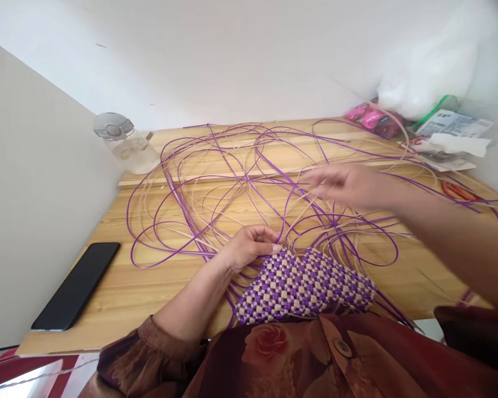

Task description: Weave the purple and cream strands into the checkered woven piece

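A purple and cream woven piece (pixel 302 284), checkered in pattern, lies at the table's front edge against my body. My left hand (pixel 253 246) pinches its upper left corner, thumb on top and fingers curled at the edge where strips come out. Long thin purple and cream strips (pixel 222 146) fan out from the weave and loop across the table. To the right, my right hand (pixel 336 185) is raised over the strips, blurred by motion. Its fingers point left near a cream strip; whether it grips one is unclear.
A black phone (pixel 78 287) lies on the wooden table (pixel 149 296) at left. Behind it stands a clear bottle (pixel 126 143) with a grey lid. At the back right are a pink packet (pixel 369 117), a white plastic bag (pixel 427 83), papers (pixel 452 145) and orange-handled tool (pixel 458 192).
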A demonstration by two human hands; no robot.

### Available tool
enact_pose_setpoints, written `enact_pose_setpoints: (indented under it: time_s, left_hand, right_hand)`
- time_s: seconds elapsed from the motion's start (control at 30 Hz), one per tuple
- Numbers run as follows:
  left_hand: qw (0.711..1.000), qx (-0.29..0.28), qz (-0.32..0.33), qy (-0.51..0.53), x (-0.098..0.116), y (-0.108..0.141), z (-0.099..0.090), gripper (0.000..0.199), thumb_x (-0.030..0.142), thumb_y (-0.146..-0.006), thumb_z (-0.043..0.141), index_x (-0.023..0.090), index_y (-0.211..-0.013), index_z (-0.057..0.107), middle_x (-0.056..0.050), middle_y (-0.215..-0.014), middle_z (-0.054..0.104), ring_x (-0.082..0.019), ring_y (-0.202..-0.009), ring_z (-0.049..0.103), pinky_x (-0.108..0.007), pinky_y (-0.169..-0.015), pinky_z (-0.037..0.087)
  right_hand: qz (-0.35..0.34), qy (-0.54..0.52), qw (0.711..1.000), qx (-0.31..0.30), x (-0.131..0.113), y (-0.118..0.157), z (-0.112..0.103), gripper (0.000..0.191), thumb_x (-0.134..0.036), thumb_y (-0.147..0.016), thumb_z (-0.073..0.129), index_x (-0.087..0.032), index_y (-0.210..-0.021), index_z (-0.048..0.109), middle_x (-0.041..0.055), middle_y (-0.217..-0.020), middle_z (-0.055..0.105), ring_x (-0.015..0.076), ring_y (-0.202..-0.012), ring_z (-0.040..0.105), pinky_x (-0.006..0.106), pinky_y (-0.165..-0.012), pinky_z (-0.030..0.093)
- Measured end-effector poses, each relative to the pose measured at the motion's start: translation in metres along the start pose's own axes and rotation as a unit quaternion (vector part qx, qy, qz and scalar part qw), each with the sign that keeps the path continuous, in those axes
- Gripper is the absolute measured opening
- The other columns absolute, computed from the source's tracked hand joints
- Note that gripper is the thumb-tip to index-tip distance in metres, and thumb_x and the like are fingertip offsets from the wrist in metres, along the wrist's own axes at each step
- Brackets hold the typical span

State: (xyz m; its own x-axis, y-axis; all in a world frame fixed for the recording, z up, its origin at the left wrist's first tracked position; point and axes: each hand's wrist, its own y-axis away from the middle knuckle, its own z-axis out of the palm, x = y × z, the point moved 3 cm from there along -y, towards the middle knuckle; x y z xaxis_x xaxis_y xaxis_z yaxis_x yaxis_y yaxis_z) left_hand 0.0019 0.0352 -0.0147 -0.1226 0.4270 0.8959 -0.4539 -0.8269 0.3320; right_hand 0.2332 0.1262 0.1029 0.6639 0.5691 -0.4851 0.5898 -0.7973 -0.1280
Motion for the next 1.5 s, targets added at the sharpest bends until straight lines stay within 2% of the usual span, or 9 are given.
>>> enact_pose_setpoints:
  time_s: [0.1, 0.23, 0.37, 0.57, 0.77, 0.93, 1.13, 1.37, 1.5]
  left_hand:
    - [1.000, -0.004, 0.004, -0.021, 0.004, 0.001, 0.001, 0.033, 0.026, -0.058, 0.084, 0.013, -0.081, 0.065, 0.002, -0.069, 0.065, -0.006, -0.059, 0.056, -0.020, -0.063, 0.042]
    - [0.996, -0.006, 0.031, -0.082, 0.014, 0.005, -0.002, 0.038, 0.027, -0.058, 0.084, 0.014, -0.087, 0.062, 0.001, -0.072, 0.066, -0.009, -0.065, 0.059, -0.022, -0.065, 0.044]
    - [0.984, -0.023, 0.029, -0.174, 0.023, 0.012, -0.005, 0.032, 0.037, -0.063, 0.080, 0.013, -0.076, 0.064, 0.001, -0.067, 0.063, -0.008, -0.059, 0.054, -0.021, -0.056, 0.039]
    - [0.990, -0.059, -0.013, -0.128, 0.023, 0.016, -0.003, 0.027, 0.033, -0.066, 0.078, 0.013, -0.083, 0.070, -0.002, -0.077, 0.067, -0.009, -0.066, 0.056, -0.023, -0.065, 0.043]
    - [0.994, -0.044, -0.036, -0.093, 0.017, 0.012, -0.003, 0.027, 0.029, -0.064, 0.079, 0.014, -0.083, 0.070, -0.002, -0.076, 0.067, -0.009, -0.064, 0.057, -0.023, -0.064, 0.042]
    - [0.995, -0.040, -0.031, -0.091, 0.017, 0.012, -0.003, 0.023, 0.028, -0.064, 0.078, 0.014, -0.080, 0.069, 0.001, -0.070, 0.065, -0.007, -0.059, 0.053, -0.021, -0.059, 0.039]
    - [0.992, -0.047, -0.005, -0.120, 0.019, 0.013, -0.002, 0.024, 0.033, -0.065, 0.076, 0.015, -0.079, 0.069, 0.002, -0.068, 0.062, -0.007, -0.059, 0.048, -0.021, -0.057, 0.034]
    - [0.986, -0.032, 0.022, -0.162, 0.018, 0.014, 0.002, 0.036, 0.048, -0.067, 0.074, 0.012, -0.074, 0.067, 0.003, -0.059, 0.053, -0.006, -0.052, 0.038, -0.022, -0.050, 0.025]
    - [0.988, -0.010, 0.001, -0.151, 0.014, 0.013, 0.003, 0.036, 0.044, -0.062, 0.078, 0.013, -0.076, 0.066, 0.004, -0.058, 0.052, -0.005, -0.049, 0.036, -0.022, -0.047, 0.023]
  right_hand:
    - [-0.201, 0.108, 0.973, -0.013, -0.038, 0.015, 0.069, 0.020, -0.026, -0.087, 0.057, -0.020, -0.101, 0.071, 0.0099, -0.110, 0.064, 0.0218, -0.101, 0.058, 0.039, -0.091, 0.045]
    - [-0.262, 0.138, 0.954, -0.048, -0.050, 0.020, 0.070, 0.022, -0.024, -0.092, 0.050, -0.019, -0.091, 0.070, 0.0064, -0.087, 0.067, 0.0204, -0.090, 0.057, 0.037, -0.087, 0.041]
    - [-0.178, 0.033, 0.982, -0.051, -0.057, 0.019, 0.050, 0.027, -0.032, -0.095, 0.045, -0.018, -0.094, 0.068, 0.0044, -0.083, 0.067, 0.0150, -0.076, 0.058, 0.027, -0.072, 0.041]
    - [-0.058, 0.070, 0.994, 0.063, -0.037, 0.022, 0.079, 0.027, -0.032, -0.094, 0.047, -0.016, -0.096, 0.068, 0.0059, -0.083, 0.069, 0.0167, -0.077, 0.060, 0.027, -0.071, 0.041]
    - [-0.072, 0.204, 0.976, 0.014, -0.014, 0.039, 0.084, 0.029, -0.019, -0.091, 0.044, -0.015, -0.105, 0.069, 0.0109, -0.097, 0.069, 0.0234, -0.093, 0.060, 0.032, -0.079, 0.041]
    - [0.060, 0.018, 0.997, -0.047, -0.049, 0.049, 0.081, 0.030, -0.029, -0.094, 0.040, -0.018, -0.095, 0.067, 0.0032, -0.075, 0.071, 0.0142, -0.062, 0.062, 0.025, -0.059, 0.041]
    - [0.236, -0.289, 0.902, -0.219, -0.088, 0.052, 0.106, 0.021, -0.033, -0.095, 0.036, -0.018, -0.097, 0.050, -0.0002, -0.066, 0.065, 0.0095, -0.043, 0.057, 0.018, -0.039, 0.040]
    - [0.306, -0.488, 0.790, -0.207, -0.112, 0.060, 0.124, 0.045, -0.023, -0.093, 0.041, -0.024, -0.135, 0.026, 0.0001, -0.070, 0.066, 0.0151, -0.057, 0.067, 0.022, -0.048, 0.052]
    - [0.273, -0.452, 0.815, -0.238, -0.109, 0.063, 0.118, 0.060, -0.026, -0.093, 0.042, -0.022, -0.147, 0.014, 0.0040, -0.078, 0.069, 0.0159, -0.064, 0.069, 0.026, -0.057, 0.054]
